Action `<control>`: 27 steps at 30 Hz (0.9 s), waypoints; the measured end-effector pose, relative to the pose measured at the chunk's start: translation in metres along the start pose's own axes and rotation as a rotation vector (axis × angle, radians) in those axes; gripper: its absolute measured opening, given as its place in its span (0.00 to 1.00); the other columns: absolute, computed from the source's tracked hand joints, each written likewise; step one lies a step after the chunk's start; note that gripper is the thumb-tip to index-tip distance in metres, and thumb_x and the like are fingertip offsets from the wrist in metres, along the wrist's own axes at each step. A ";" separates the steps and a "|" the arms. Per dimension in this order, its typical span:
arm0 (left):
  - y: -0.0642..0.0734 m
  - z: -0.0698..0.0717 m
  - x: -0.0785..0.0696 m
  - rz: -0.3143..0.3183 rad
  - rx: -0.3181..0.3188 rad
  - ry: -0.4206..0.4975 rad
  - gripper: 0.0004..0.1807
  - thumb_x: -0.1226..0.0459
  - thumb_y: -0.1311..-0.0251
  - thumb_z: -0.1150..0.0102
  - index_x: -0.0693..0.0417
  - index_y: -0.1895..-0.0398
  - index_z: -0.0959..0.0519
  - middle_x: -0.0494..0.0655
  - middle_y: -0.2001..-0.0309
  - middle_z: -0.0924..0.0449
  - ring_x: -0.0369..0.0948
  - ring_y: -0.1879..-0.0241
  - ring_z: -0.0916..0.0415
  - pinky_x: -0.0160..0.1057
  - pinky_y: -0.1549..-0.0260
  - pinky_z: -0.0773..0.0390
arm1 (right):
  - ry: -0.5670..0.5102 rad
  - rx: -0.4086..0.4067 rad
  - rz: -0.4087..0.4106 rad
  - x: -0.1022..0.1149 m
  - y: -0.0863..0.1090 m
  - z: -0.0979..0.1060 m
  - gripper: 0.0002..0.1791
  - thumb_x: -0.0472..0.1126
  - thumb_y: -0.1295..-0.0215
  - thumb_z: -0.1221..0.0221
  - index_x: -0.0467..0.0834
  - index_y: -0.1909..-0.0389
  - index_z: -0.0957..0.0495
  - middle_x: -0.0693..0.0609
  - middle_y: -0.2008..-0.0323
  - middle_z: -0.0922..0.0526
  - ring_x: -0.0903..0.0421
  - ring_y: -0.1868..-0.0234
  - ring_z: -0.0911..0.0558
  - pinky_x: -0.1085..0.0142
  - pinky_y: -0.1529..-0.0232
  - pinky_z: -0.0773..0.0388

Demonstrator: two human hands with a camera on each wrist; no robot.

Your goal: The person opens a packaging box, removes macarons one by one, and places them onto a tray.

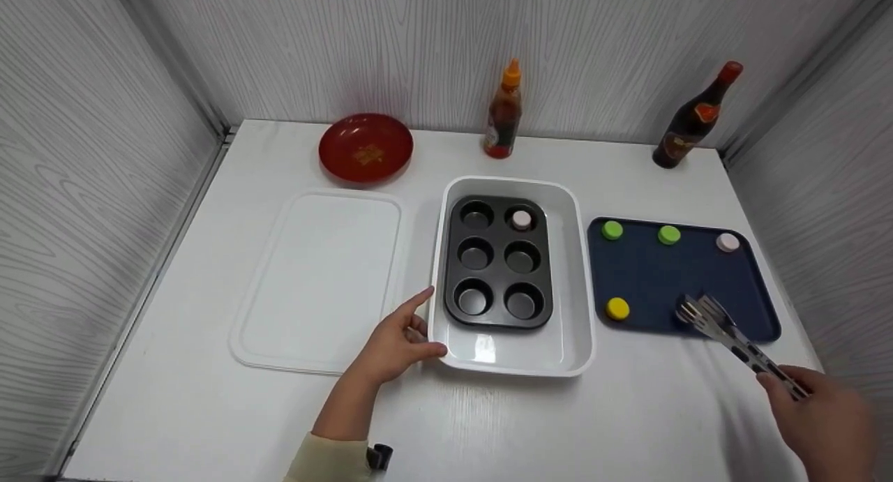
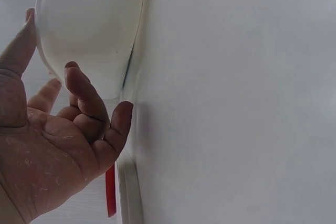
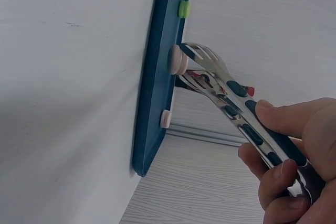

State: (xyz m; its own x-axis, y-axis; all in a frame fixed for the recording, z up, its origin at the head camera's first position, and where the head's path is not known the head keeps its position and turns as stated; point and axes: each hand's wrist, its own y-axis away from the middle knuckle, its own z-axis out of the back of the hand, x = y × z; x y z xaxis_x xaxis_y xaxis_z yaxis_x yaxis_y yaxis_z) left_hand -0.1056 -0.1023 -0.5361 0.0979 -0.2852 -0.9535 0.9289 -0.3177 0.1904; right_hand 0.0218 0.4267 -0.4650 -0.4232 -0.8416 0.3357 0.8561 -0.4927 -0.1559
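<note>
In the head view my left hand point(image 1: 394, 342) is at the near left corner of a white rectangular basin point(image 1: 584, 287), its thumb and forefinger touching the corner. A dark six-cup muffin tin point(image 1: 499, 269) stands inside, with a pale pink macaron-like disc point(image 1: 521, 220) in its far right cup. My right hand point(image 3: 299, 150) grips metal serving tongs point(image 3: 244, 108) with dark inlays. Their forked tips, spread apart, are right at a pink macaron-like disc point(image 3: 177, 60) on the blue tray point(image 3: 152, 93); that disc is hidden by the tongs in the head view.
The tray also bears two green discs point(image 1: 669, 235), a yellow one point(image 1: 617, 308) and another pink one point(image 1: 728, 243). A white lid-like panel point(image 1: 321, 280) lies left. Behind stand a red dish point(image 1: 366, 147), a sauce bottle point(image 1: 503, 112) and a dark bottle point(image 1: 691, 123).
</note>
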 end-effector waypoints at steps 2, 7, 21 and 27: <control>0.000 0.000 0.000 0.002 -0.002 -0.005 0.55 0.67 0.50 0.16 0.47 0.18 0.35 0.53 0.60 0.24 0.40 0.66 0.24 0.37 0.67 0.23 | 0.004 0.037 -0.020 0.000 -0.001 -0.001 0.20 0.41 0.31 0.31 0.25 0.53 0.16 0.33 0.69 0.13 0.37 0.74 0.18 0.46 0.71 0.24; 0.000 0.000 0.001 -0.002 -0.003 -0.009 0.55 0.66 0.50 0.15 0.47 0.18 0.35 0.53 0.60 0.24 0.41 0.67 0.24 0.37 0.66 0.23 | 0.007 0.098 -0.068 0.002 -0.004 -0.001 0.21 0.42 0.29 0.32 0.24 0.51 0.17 0.32 0.67 0.13 0.39 0.73 0.18 0.48 0.71 0.24; -0.001 0.000 0.000 -0.005 0.001 -0.014 0.55 0.66 0.49 0.16 0.48 0.17 0.36 0.53 0.60 0.23 0.41 0.66 0.23 0.37 0.66 0.22 | -0.002 0.013 -0.027 0.002 0.001 -0.003 0.22 0.42 0.35 0.29 0.25 0.52 0.16 0.31 0.66 0.13 0.33 0.70 0.18 0.44 0.68 0.24; -0.001 0.000 0.001 -0.008 0.002 -0.007 0.55 0.67 0.49 0.16 0.48 0.17 0.36 0.54 0.60 0.23 0.41 0.66 0.23 0.37 0.66 0.21 | -0.016 -0.005 -0.082 0.003 0.001 -0.001 0.24 0.44 0.33 0.32 0.25 0.49 0.17 0.28 0.62 0.14 0.30 0.65 0.18 0.43 0.65 0.25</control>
State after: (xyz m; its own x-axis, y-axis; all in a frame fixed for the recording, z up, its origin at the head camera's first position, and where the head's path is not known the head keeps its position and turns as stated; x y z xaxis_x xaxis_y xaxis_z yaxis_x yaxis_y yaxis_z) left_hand -0.1061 -0.1021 -0.5371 0.0879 -0.2886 -0.9534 0.9290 -0.3216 0.1830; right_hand 0.0214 0.4232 -0.4649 -0.4869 -0.7948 0.3621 0.8172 -0.5609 -0.1323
